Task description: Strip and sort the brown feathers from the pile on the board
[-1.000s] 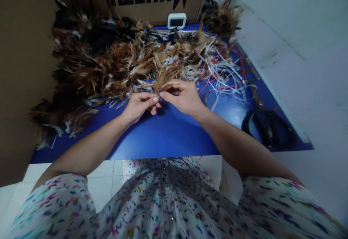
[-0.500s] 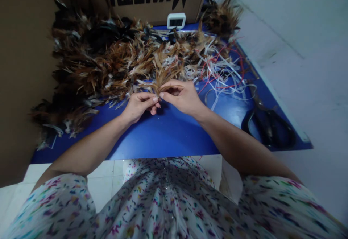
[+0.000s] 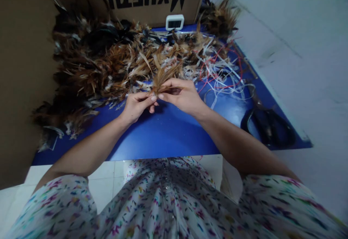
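Observation:
Between my two hands, just above the blue table (image 3: 152, 137), is a small bunch of golden-brown feathers (image 3: 164, 76), its tips fanning away from me. My left hand (image 3: 138, 105) pinches the base of the bunch between thumb and forefinger. From the other side, my right hand (image 3: 182, 95) grips some of the same feathers, its thumb close to the left fingertips. A few strands stick out to the right across the right hand's fingers. Behind the hands lies a large heap of brown, black and white feathers (image 3: 108, 65).
Tangled white and red strings (image 3: 221, 74) lie right of the heap. Black-handled scissors (image 3: 269, 126) rest at the right edge. A small white digital timer (image 3: 174, 22) stands before a cardboard box (image 3: 152, 14). Another feather bunch (image 3: 220, 17) sits at the back right.
Both hands have shifted very slightly left. The held feathers now fan wider, with some strands newly spread to the right over the right hand's fingers.

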A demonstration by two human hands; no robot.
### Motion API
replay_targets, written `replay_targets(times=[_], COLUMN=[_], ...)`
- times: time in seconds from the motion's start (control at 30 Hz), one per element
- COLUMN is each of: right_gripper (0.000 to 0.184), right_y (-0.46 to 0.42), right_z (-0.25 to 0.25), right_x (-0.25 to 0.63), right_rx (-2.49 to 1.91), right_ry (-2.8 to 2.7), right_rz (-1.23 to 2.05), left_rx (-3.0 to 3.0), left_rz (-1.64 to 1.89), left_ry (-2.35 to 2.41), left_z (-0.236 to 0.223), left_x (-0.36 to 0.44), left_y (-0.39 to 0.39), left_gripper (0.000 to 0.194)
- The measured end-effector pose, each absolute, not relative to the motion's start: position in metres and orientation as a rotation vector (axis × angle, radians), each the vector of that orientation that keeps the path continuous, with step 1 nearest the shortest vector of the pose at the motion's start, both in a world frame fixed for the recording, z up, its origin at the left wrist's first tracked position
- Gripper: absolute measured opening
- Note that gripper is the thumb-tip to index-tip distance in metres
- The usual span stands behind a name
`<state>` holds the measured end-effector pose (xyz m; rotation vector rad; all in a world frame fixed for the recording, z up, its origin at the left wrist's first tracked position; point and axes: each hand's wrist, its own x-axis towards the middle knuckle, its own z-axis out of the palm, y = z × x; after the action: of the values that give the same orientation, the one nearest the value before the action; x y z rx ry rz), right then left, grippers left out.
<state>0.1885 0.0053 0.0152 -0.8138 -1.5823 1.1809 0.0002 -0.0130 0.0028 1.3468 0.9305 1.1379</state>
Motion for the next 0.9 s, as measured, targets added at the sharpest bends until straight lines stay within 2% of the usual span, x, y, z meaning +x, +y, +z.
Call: replay_targets(times=[0.27,0.57,0.8,0.9], right_gripper=[0.038,0.044,0.04,0.032], right_y=[0.009,0.017,0.022,0.019], right_z=[0.019,0.014,0.006,0.006], right_x=[0.189,0.193,0.195,0.197], right_rx=[-0.802,-0.824,-0.919,-0.958], right_ry=[-1.591,-1.523,-1.522,-1.638], right_rz=[1.069,1.191,1.247,1.191], left_rx=[1.561,1.918,1.924,1.948], left_rz=[1.27,1.399,1.363,1.361], left_ry=[1.044,1.137,1.225,1.209], left_z=[0.007,0.015,0.015,0.014], left_x=[-0.003,-0.008,-0.008,-0.01], left_y=[-0.013,-0.014,-0.014,-0.012], left_gripper=[0.034,0.029,0.033,0.031])
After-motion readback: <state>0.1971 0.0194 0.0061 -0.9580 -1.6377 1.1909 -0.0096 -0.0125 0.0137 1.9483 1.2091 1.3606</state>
